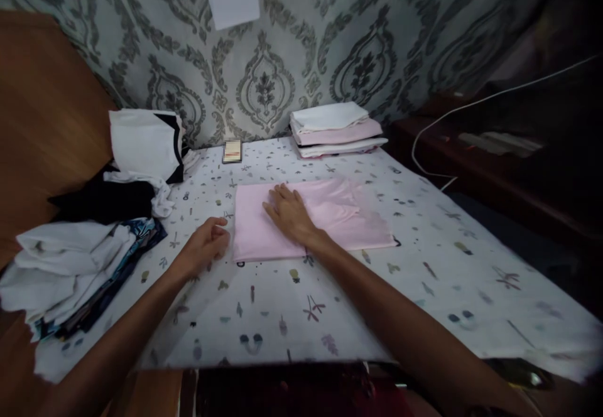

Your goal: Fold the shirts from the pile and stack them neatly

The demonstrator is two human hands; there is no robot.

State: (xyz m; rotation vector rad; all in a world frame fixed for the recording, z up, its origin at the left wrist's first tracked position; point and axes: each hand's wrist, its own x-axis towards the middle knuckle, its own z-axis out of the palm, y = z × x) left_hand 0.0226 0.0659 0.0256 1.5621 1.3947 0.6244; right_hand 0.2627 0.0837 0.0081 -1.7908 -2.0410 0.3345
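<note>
With the clock face centred on the worktop (264, 335) and twelve at the wall, one folded pink cloth (336, 216) lies at the middle, its nine o'clock edge straight, its three o'clock end rumpled and blurred. One stack of folded cloths (336, 131) sits near twelve to one o'clock, showing at least three layers: white, pink, white. One small framed square (232, 151) is at eleven o'clock. At nine o'clock is one loose heap of at least five pieces: one white with black trim (146, 144), one black (117, 197), one small crumpled white (162, 197), one large crumpled white (70, 247) and one blue-patterned (144, 232). One white cable (413, 150) loops at two o'clock, and one pale sheet (234, 1) is up on the wall, towards eleven.

Two hands are in view. The right hand (289, 211) rests palm down on the pink cloth, fingers slightly spread and aimed towards eleven o'clock, the forearm reaching in from between four and five. The left hand (207, 242) is just beside the cloth's nine o'clock edge, fingers loosely bent and pinching nothing visible, its forearm coming from between seven and eight.
</note>
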